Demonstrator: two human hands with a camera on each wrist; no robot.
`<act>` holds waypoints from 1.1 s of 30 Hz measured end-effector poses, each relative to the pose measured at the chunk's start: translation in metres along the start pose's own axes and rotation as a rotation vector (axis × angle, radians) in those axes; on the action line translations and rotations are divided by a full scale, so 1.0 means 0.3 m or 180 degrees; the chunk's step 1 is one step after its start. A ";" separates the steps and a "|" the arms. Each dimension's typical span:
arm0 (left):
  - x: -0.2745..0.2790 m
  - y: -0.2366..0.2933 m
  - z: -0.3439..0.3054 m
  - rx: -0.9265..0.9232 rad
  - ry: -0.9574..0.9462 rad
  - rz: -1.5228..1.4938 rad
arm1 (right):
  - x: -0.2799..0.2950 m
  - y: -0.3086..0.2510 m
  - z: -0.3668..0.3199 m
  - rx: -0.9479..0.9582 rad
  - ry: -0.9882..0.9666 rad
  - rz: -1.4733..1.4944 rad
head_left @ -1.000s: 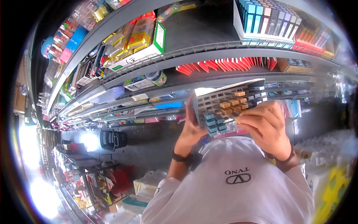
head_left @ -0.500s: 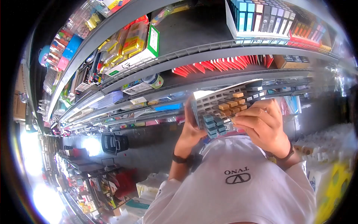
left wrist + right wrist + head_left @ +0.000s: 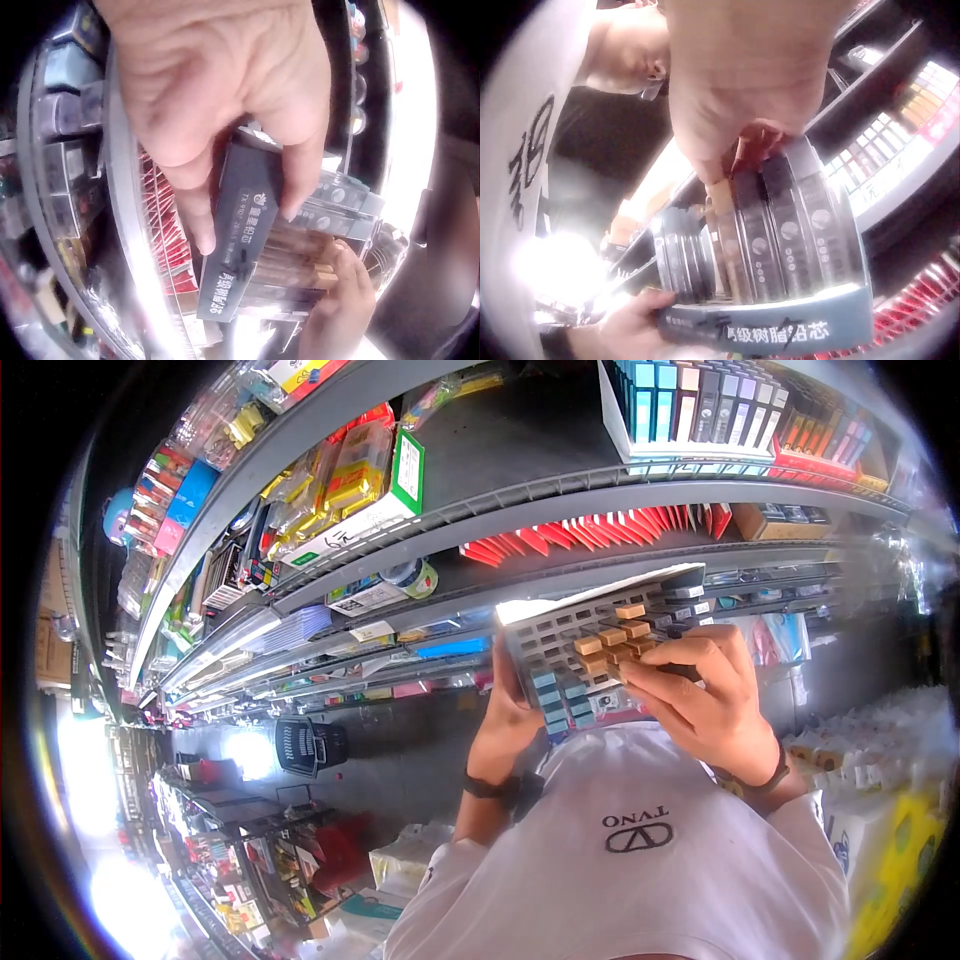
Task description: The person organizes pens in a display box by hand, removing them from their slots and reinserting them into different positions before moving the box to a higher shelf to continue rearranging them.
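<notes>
My left hand (image 3: 512, 705) clamps thumb and fingers round one end of the display box (image 3: 560, 635), steadying it just in front of the shelf (image 3: 560, 510) so my right hand (image 3: 705, 700) can pinch its dark cases (image 3: 780, 225) with curled fingers.

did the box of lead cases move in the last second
Yes, slightly: the box has shifted left against the red packets on the shelf behind.

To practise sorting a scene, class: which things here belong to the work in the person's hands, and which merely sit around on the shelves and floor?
In hand: display box, gripped by the left hand; small cases in its slots, pinched by the right hand.
Lying about: red packs on a shelf; black basket; green-edged carton.
</notes>
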State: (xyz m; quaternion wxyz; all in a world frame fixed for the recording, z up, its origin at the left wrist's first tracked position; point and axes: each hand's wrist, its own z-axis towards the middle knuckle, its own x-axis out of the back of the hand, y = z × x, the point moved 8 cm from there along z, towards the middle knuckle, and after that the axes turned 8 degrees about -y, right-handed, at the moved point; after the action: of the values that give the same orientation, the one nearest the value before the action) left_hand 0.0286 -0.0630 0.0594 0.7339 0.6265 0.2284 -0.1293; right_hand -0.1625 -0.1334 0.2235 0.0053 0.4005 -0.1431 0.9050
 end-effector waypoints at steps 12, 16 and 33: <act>0.024 0.005 -0.024 0.0030 0.0058 0.0662 | -0.019 -0.038 -0.007 0.0153 -0.0118 -0.0163; 0.011 0.009 -0.009 0.0095 0.0214 0.0186 | -0.026 -0.033 -0.011 0.0167 -0.0237 -0.0209; 0.040 -0.044 0.034 -0.0041 0.0022 0.0489 | -0.061 0.024 0.021 -0.0164 -0.0292 -0.0142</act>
State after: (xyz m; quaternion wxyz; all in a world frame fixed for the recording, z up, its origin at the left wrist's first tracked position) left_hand 0.0343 -0.0742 0.0431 0.7449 0.6379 0.1830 -0.0689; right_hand -0.1464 -0.1401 0.2122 0.0292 0.4444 -0.1575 0.8814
